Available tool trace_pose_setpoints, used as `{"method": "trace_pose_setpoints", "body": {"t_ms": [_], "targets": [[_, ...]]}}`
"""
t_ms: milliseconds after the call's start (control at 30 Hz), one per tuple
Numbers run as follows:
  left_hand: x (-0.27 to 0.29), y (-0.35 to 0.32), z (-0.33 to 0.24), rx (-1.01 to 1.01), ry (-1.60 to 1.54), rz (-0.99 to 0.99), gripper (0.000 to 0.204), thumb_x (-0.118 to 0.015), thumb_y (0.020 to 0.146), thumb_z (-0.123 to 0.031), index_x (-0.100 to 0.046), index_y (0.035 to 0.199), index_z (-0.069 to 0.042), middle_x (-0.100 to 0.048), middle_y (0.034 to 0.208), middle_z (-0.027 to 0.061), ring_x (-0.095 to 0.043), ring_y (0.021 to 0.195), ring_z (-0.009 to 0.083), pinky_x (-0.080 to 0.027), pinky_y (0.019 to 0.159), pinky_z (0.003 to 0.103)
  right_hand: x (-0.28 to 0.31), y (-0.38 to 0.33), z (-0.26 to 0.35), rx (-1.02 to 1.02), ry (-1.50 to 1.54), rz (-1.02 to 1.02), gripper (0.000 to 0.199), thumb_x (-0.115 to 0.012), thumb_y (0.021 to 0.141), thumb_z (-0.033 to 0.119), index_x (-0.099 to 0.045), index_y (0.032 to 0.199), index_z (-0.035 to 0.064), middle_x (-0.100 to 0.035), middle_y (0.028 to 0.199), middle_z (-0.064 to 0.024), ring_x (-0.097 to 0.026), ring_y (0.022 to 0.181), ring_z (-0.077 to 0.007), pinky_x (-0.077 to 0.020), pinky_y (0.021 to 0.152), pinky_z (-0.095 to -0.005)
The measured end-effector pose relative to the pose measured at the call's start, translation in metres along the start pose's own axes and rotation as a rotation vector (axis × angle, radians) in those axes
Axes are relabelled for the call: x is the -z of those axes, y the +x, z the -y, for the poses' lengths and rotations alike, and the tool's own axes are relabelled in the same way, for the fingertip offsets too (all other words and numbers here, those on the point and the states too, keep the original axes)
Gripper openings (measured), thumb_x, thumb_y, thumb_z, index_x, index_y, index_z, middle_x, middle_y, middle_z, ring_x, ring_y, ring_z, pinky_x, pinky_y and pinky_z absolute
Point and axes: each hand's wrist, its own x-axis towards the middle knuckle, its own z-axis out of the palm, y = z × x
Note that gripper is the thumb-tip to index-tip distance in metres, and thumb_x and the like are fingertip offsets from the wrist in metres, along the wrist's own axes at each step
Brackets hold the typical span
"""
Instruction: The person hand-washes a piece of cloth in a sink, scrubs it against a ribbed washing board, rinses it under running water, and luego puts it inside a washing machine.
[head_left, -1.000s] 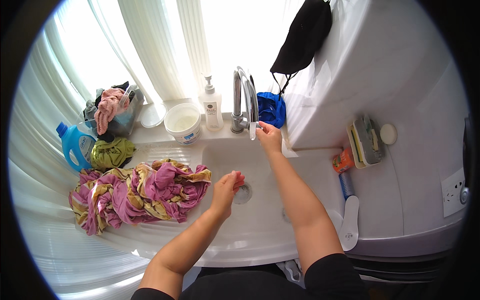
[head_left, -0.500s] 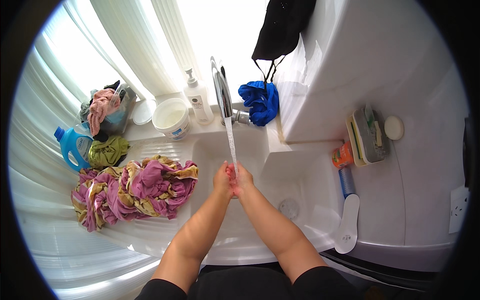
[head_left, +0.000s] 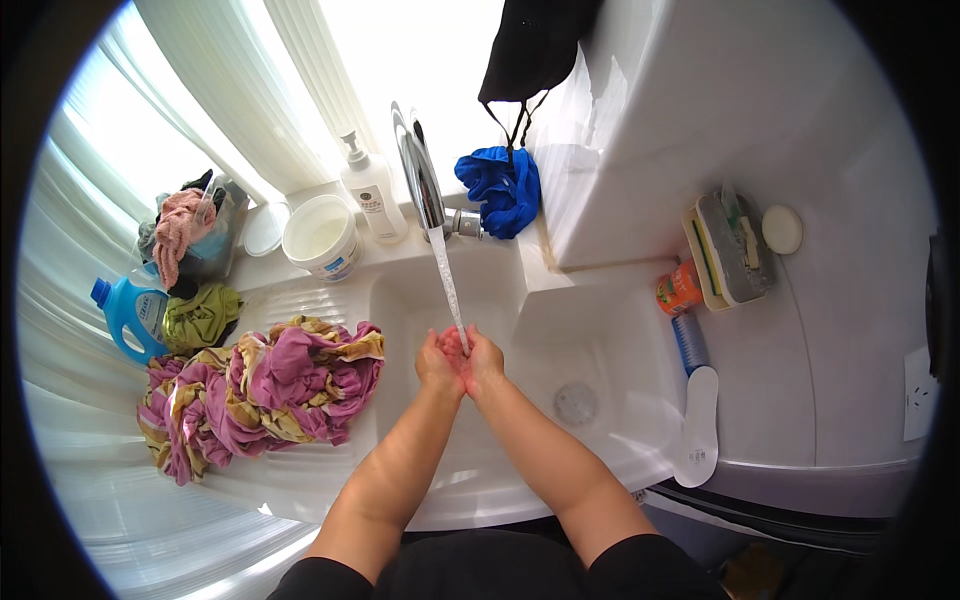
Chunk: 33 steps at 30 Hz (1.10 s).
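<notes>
Both hands together over the white sink [head_left: 560, 335], left of the visible round drain [head_left: 575, 404]. Left hand [head_left: 436, 364] and right hand [head_left: 487, 360] side by side, palms up, edges touching; fingers of both loosely curved into a cup, gripping nothing solid. Stream of water [head_left: 446, 283] falls from the chrome faucet [head_left: 422, 180] at the far side, landing in the cupped palms. Left: pink-and-tan cloth [head_left: 285, 380], crumpled on the ribbed ledge. Far edge: white tub [head_left: 338, 264], pump bottle [head_left: 376, 205]. Blue cloth [head_left: 505, 195] just right of faucet
</notes>
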Motion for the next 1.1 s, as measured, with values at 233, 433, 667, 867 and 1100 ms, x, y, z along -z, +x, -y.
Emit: {"method": "trace_pose_setpoints", "body": {"t_ms": [233, 433, 667, 867, 1100], "targets": [[-0.019, -0.016, 0.021, -0.04, 0.223, 0.162, 0.032, -0.044, 0.096, -0.026, -0.06, 0.086, 0.0, -0.063, 0.083, 0.0108, -0.06, 0.073, 0.0222, -0.05, 0.071, 0.035, 0.031, 0.001, 0.017, 0.054, 0.14, 0.243, 0.033, -0.035, 0.1, 0.027, -0.055, 0.092, 0.0027, -0.062, 0.083, -0.0092, -0.061, 0.079, -0.0219, -0.0503, 0.076, -0.0345], [-0.081, -0.043, 0.075, 0.12, 0.496, 0.458, 0.04, -0.048, 0.094, -0.037, -0.056, 0.113, -0.002, -0.059, 0.107, 0.0111, -0.055, 0.1, 0.0222, -0.043, 0.089, 0.037, 0.058, -0.05, 0.116, 0.149, 0.126, 0.18, 0.032, -0.039, 0.098, 0.027, -0.062, 0.094, 0.0052, -0.065, 0.091, -0.0079, -0.063, 0.088, -0.0228, -0.0502, 0.08, -0.0347], [-0.065, -0.047, 0.09, 0.419, 0.907, 0.454, 0.058, -0.04, 0.096, -0.046, -0.037, 0.138, -0.006, -0.044, 0.137, 0.0132, -0.037, 0.128, 0.03, -0.02, 0.111, 0.049, 0.104, -0.095, 0.195, 0.147, -0.912, -0.233, 0.035, -0.048, 0.094, 0.035, -0.057, 0.113, 0.0071, -0.06, 0.107, -0.0098, -0.059, 0.089, -0.0212, -0.0477, 0.08, -0.0366], [-0.009, -0.013, 0.048, 0.387, 0.241, -0.051, 0.052, -0.029, 0.099, -0.042, -0.042, 0.129, -0.002, -0.047, 0.131, 0.0135, -0.039, 0.127, 0.0299, -0.025, 0.11, 0.046, 0.092, -0.05, 0.134, 0.128, -0.85, -0.071, 0.037, -0.051, 0.094, 0.034, -0.057, 0.108, 0.0005, -0.061, 0.098, -0.0103, -0.06, 0.084, -0.0191, -0.0503, 0.074, -0.0326], [-0.021, -0.006, 0.023, 0.02, -0.095, 0.006, 0.038, -0.032, 0.095, -0.026, -0.052, 0.096, 0.006, -0.06, 0.091, 0.0177, -0.058, 0.082, 0.0287, -0.051, 0.076, 0.041, 0.018, 0.002, 0.021, 0.12, 0.012, -0.091, 0.041, -0.043, 0.097, 0.035, -0.057, 0.084, -0.0009, -0.061, 0.082, -0.0125, -0.06, 0.074, -0.0212, -0.052, 0.071, -0.0346]]}}
